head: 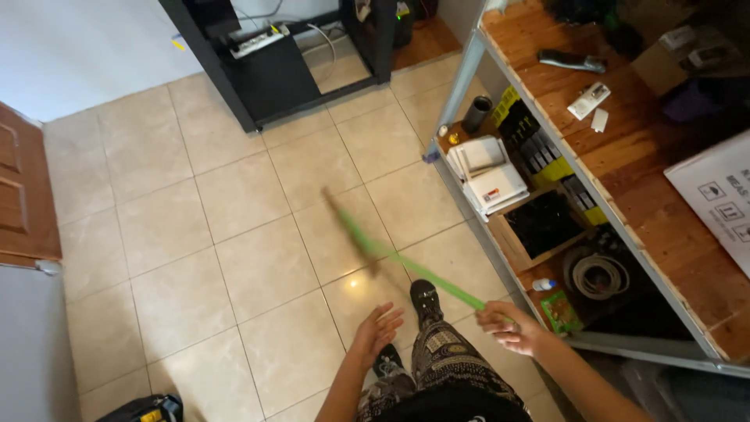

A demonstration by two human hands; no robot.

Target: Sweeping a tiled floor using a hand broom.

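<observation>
- From the head camera, our right hand (512, 328) is closed around the top of a green broom handle (406, 262), which slants away from us down to the tiled floor (234, 234); the broom's lower end is blurred, so we cannot make out its bristles.
- Our left hand (377, 330) is off the handle, fingers spread wide and holding nothing, just beside our patterned trouser leg (449, 355).
- With only one hand gripping, we judge that the handle could twist or slip out of our fingers.
- The wooden shelf unit (617, 168) stands close on our right. Its low shelf carries a stack of white boxes (488, 176), a dark cup (476, 113) and a coiled cable (598, 275), so a wide sweep could knock them.
- Our black shoe (426, 297) is near the handle's line, so we could catch our own foot.
- A black and yellow case (144, 408) lies on the floor at lower left, a likely thing to trip over when stepping back.
</observation>
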